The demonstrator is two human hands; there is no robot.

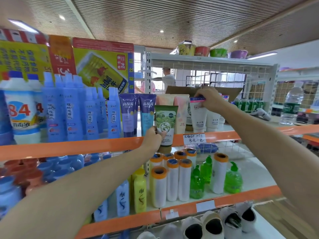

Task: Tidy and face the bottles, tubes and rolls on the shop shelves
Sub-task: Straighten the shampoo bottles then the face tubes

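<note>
My left hand [152, 138] grips a green tube [165, 125] with an olive picture, held upright in front of the orange edge of the upper shelf [72, 147]. My right hand [208, 99] pinches the pink-striped top of a white tube [198, 116] that stands among other white tubes on that shelf. Two purple and blue tubes [138, 112] stand just left of the green one, and a peach tube [181, 112] stands between the green and white ones. Blue spray bottles [72, 109] fill the shelf's left part.
The shelf below holds white rolls with orange caps [172, 180], green pump bottles [232, 180] and yellow and blue bottles [139, 192]. Shoes [210, 225] lie on the lowest shelf. A handwritten price tag [194, 138] hangs on the shelf edge. A person [168, 78] stands beyond the wire back panel.
</note>
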